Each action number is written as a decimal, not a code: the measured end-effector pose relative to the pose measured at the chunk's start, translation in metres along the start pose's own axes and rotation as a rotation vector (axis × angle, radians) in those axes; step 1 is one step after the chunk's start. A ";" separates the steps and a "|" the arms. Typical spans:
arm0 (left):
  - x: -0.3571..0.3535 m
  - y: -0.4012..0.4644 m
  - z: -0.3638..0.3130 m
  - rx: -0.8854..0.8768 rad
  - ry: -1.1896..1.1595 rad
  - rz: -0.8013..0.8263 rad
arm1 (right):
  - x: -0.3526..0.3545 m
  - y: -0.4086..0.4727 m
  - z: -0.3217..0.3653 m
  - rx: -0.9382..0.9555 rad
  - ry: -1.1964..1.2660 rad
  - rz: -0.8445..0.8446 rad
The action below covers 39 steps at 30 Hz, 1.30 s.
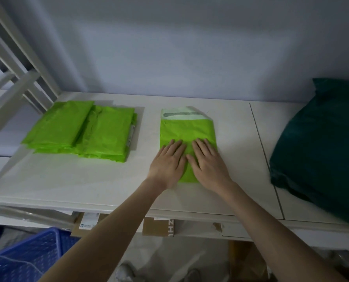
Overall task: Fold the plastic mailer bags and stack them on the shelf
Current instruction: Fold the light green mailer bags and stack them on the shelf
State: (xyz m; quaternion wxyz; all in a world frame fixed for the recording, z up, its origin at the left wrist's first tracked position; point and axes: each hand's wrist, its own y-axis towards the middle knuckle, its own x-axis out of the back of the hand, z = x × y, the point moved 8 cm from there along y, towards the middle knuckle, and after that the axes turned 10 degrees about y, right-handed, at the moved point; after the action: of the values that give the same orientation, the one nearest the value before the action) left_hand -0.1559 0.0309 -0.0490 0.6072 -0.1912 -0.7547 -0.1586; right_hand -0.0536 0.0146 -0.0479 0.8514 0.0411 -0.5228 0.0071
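A bright green plastic mailer bag (187, 129) lies flat on the white shelf (88, 180), its pale flap with a dark strip at the far end. My left hand (168, 161) and my right hand (207, 160) lie side by side on its near half, fingers straight, pressing it down. To the left sits a stack of folded green mailer bags (84, 131), piled in two overlapping rows.
A dark green cushion-like bundle (324, 145) fills the shelf's right end. White frame bars (16, 78) rise at the left. Below the shelf's front edge are a blue plastic crate (27, 257) and cardboard boxes (159, 226).
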 end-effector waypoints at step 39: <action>-0.014 0.030 -0.009 0.076 0.032 0.113 | 0.040 0.039 -0.067 -0.593 0.712 -0.231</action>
State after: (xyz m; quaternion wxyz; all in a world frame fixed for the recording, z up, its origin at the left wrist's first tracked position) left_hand -0.1309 0.0512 -0.0607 0.6339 -0.2076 -0.7385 -0.0984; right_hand 0.0222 0.0572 -0.0405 0.9478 -0.1506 -0.1702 -0.2234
